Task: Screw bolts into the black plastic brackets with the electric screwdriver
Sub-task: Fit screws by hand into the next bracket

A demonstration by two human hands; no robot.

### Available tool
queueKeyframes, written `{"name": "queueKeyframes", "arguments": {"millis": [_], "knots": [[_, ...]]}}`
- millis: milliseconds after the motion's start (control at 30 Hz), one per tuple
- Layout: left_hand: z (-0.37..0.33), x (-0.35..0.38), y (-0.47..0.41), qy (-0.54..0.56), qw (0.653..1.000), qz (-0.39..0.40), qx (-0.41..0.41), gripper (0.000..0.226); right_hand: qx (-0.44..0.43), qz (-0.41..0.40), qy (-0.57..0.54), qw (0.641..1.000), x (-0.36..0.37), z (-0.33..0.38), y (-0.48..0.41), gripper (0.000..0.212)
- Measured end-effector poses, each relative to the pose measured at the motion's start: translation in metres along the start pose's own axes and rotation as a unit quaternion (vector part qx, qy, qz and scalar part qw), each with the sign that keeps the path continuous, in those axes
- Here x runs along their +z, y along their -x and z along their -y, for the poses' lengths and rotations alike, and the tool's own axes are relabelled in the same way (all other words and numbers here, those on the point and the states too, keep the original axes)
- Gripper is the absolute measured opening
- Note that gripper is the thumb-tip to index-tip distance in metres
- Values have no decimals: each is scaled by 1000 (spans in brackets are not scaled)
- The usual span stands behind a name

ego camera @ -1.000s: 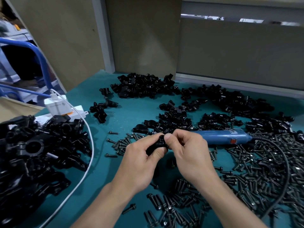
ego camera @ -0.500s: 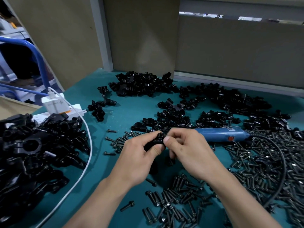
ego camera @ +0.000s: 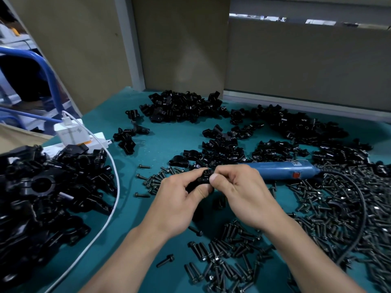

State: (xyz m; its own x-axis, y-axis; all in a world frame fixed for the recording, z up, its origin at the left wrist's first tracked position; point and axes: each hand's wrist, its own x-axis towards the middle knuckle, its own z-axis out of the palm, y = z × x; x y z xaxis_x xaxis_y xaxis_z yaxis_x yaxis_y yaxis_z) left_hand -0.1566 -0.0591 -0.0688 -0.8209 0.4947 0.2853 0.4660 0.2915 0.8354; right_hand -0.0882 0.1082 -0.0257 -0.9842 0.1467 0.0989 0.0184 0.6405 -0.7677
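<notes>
Both hands, left (ego camera: 179, 199) and right (ego camera: 243, 193), pinch one black bracket (ego camera: 202, 179) between their fingertips.

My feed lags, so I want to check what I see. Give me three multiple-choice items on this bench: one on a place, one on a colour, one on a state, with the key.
1. Where is the blue electric screwdriver?
A. in a cardboard box
B. lying on the teal table beyond the right hand
C. standing upright in a holder

2. What colour is the thin charger cable curving at the left?
A. white
B. black
C. red

3. What are the hands doing?
A. resting flat
B. both holding one small black plastic bracket
C. pulling the cable

Key:
1 B: it lies flat with no hand round it.
2 A: it shows white against the teal.
3 B: the left hand and the right hand pinch it between their fingertips.
</notes>
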Motion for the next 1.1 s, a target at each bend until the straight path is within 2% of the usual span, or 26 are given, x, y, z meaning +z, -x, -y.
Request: {"name": "queueKeyframes", "arguments": {"millis": [67, 200, 400, 500, 567, 633, 700, 767, 867, 933, 1000, 1100], "knots": [[1, 1, 0, -2, 1000, -3, -8, 41, 8, 4, -2, 1000, 1, 1, 1, 41], [3, 1, -1, -16, 1000, -1, -22, 46, 19, -35, -22, 999, 3, 1, 2, 22], [4, 4, 2, -12, 1000, -3, -25, 46, -3, -69, 18, 997, 10, 0, 3, 31], [4, 5, 2, -20, 999, -13, -27, 43, 52, -41, -3, 998, 6, 4, 1, 32], [5, 4, 3, -7, 999, -28, -32, 33, 120, -35, -65, 990, -2, 3, 4, 32], [5, 3, 2, 11, 997, -56, -59, 23, 224, -82, -191, 952, -14, -4, 12, 29], [4, 0, 1, 27, 994, -76, -79, 20, 325, -163, -339, 867, -29, -15, 25, 34], [1, -1, 0, 25, 993, -82, -86, 21, 379, -244, -423, 786, -42, -24, 35, 36], [-1, -1, 0, 35, 990, -92, -96, 13, 414, -295, -486, 711, -57, -31, 35, 38], [-2, -1, 0, 50, 989, -92, -102, 14, 433, -286, -504, 690, -63, -27, 26, 44], [-3, -2, -1, 60, 989, -87, -101, 13, 464, -269, -483, 692, -65, -19, 13, 50], [-2, -4, -1, 69, 989, -75, -110, 14, 523, -262, -415, 697, -62, -9, -11, 44]]}}
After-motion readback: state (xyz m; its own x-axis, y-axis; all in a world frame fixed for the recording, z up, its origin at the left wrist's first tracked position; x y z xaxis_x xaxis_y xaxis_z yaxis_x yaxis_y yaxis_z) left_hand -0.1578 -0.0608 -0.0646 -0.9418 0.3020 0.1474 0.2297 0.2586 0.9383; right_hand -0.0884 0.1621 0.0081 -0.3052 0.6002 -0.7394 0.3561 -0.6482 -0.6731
